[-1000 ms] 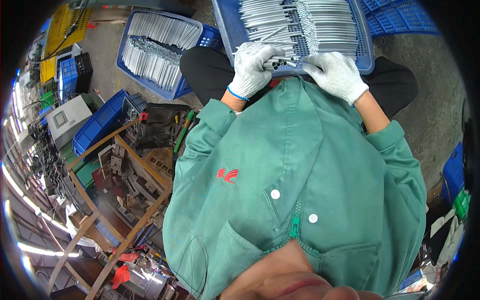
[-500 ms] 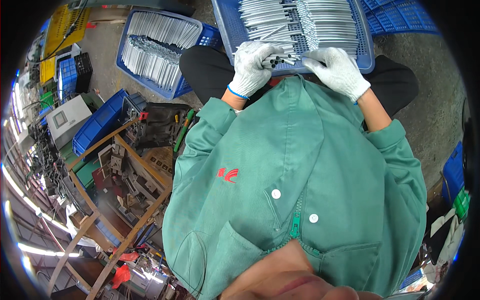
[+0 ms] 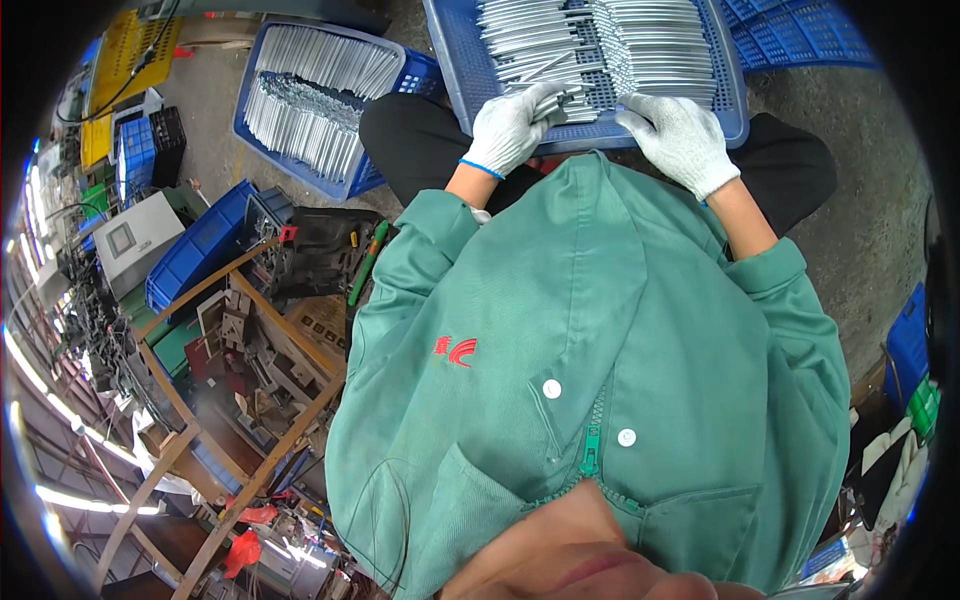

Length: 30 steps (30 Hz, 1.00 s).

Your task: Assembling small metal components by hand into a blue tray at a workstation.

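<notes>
Both my hands wear white knitted gloves at the near side of a blue plastic basket (image 3: 740, 115). Inside it lie rows of thin silvery metal tubes (image 3: 665, 50), a left row and a right row with a gap between. My left hand (image 3: 512, 128) is closed round a few short tubes, low over the near end of the left row; their ends poke out past the fingers. At the near rim, right of the gap, my right hand (image 3: 682, 142) has its fingers loosely bent and apart, and I see nothing in it.
To the left stands another blue basket (image 3: 418, 74) filled with similar tubes. More blue basketwork (image 3: 800, 40) is at the far right. Beside my left arm are a wooden frame (image 3: 235, 505) with metal pieces, a blue bin (image 3: 200, 245) and a grey box (image 3: 140, 240) with a small screen.
My left hand has moved slightly forward and lowered the tubes toward the left row; their dark open ends no longer face me. The right hand has shifted slightly, fingers more bent.
</notes>
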{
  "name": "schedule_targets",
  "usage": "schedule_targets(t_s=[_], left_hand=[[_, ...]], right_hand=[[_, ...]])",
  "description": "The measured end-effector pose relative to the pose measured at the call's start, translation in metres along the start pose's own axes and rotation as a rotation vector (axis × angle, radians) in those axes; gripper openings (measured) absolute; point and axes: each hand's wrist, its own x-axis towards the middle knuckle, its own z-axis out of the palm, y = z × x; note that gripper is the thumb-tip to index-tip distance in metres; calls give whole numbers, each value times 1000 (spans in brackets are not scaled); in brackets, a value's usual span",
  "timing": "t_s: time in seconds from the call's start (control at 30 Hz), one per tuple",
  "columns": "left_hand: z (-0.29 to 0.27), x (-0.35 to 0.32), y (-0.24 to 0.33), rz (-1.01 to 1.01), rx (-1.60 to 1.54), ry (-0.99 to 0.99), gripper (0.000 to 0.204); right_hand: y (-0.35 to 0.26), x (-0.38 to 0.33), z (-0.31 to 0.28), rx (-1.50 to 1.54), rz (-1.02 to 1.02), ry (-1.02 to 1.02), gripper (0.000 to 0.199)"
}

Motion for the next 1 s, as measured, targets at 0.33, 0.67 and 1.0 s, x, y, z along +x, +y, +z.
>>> schedule_targets(t_s=[0.33,0.67,1.0], left_hand=[[-1,-8,-3,-35,-377,19,27],[-20,-2,24,141,-225,168,23],[-23,0,32,258,-168,273,33]], right_hand=[[-6,-2,-8,29,-101,16,39],[-7,1,-2,-59,-94,-15,36],[-7,6,-8,60,-45,-34,34]])
